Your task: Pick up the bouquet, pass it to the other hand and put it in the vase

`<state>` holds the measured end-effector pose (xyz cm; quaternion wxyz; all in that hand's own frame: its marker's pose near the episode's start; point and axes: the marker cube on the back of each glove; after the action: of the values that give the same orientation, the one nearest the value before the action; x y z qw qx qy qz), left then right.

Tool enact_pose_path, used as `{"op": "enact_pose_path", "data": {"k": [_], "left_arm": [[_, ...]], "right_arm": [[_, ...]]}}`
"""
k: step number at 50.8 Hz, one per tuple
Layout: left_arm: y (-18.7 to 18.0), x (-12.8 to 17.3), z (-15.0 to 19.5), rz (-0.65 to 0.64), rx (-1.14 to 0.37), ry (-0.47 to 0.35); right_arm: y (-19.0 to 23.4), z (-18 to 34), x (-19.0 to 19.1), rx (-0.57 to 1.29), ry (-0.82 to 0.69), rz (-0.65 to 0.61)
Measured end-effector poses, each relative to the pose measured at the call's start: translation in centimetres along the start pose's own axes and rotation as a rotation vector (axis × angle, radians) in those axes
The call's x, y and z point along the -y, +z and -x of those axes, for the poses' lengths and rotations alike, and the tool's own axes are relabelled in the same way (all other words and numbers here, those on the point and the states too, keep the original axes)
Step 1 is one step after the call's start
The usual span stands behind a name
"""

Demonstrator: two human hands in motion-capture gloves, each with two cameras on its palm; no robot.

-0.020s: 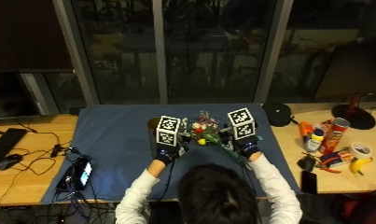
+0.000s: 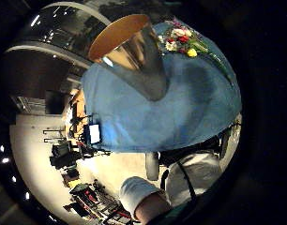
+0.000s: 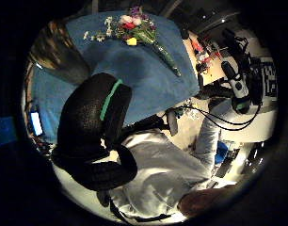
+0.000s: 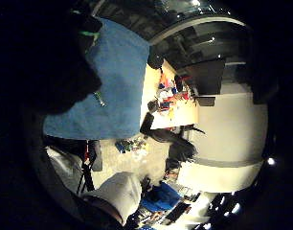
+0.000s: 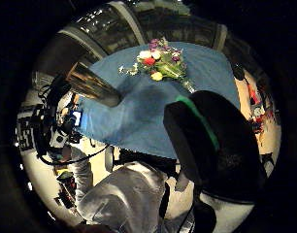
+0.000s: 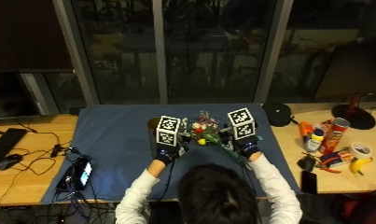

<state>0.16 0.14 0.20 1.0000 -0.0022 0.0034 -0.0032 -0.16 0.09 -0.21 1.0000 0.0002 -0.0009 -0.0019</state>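
Note:
The bouquet (image 6: 200, 132) lies on the blue cloth (image 6: 119, 135) between my two hands, its flower heads away from me and its stems (image 6: 230, 153) running toward my right hand. A brown vase (image 6: 153, 123) stands upright just left of the flowers. My left hand (image 6: 166, 151) hovers near the vase, fingers relaxed and holding nothing. My right hand (image 6: 247, 147) hovers beside the stems, also holding nothing. The palm views show the bouquet (image 5: 160, 63) and the vase (image 2: 134, 56) on the cloth, apart from both hands.
A phone (image 6: 82, 170) lies at the cloth's left edge, with cables, a mouse (image 6: 7, 161) and a keyboard beyond. A black round object (image 6: 276, 113) sits at the right rear. Cans (image 6: 337, 133), a tape roll (image 6: 360, 150) and a banana crowd the right.

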Motion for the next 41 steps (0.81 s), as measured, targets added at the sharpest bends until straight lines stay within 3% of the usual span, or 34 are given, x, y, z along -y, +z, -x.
{"op": "enact_pose_path", "data": {"k": [11, 22, 34, 41], "left_arm": [[1.1, -1.2, -1.5, -0.006, -0.033, -0.003], [1.9, -0.4, -1.5, -0.022, -0.047, 0.016], [1.1, 0.3, -1.0, -0.016, -0.007, 0.031], [-0.2, 0.5, -1.1, -0.039, 0.001, 0.039]], "right_arm": [[-0.5, 0.7, -1.2, 0.046, -0.06, -0.046], [-0.5, 0.1, -1.2, 0.041, -0.06, -0.011], [-0.6, -0.5, -0.9, 0.045, -0.067, 0.149], [-0.9, -1.4, -0.2, 0.081, -0.029, 0.175]]}}
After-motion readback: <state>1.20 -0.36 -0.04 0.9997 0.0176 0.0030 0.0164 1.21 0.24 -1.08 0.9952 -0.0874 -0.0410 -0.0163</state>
